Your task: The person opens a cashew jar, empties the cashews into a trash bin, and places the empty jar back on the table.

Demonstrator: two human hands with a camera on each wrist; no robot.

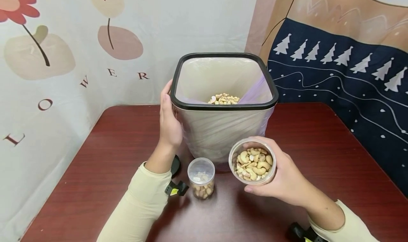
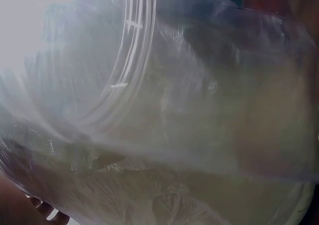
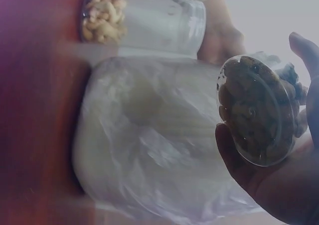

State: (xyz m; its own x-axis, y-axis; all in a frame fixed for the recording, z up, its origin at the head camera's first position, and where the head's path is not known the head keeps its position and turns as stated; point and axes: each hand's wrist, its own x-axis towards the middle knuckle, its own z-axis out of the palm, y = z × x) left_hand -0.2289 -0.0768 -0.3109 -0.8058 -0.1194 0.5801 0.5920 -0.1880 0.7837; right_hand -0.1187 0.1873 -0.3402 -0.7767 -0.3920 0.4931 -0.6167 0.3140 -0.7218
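Observation:
A pale square bin [image 1: 220, 130] with a black rim and a thin plastic liner stands mid-table; pale nuts [image 1: 224, 99] lie inside. My left hand [image 1: 171, 125] rests along its left side, fingers extended upward. In front of the bin's right side, my right hand [image 1: 283, 174] grips a clear jar [image 1: 230, 160] of cashews, its mouth tilted toward the head camera. From the right wrist view, cashews press against the base of that jar [image 3: 256, 110]. Between my forearms a second clear jar [image 1: 191, 178] stands upright, with cashews low in it.
A black round object [image 1: 175, 165] lies partly behind my left forearm. The dark red table [image 1: 127, 128] meets a white printed cloth [image 1: 63, 79] at the left and back. A navy cloth with white trees [image 1: 350, 79] hangs at the right.

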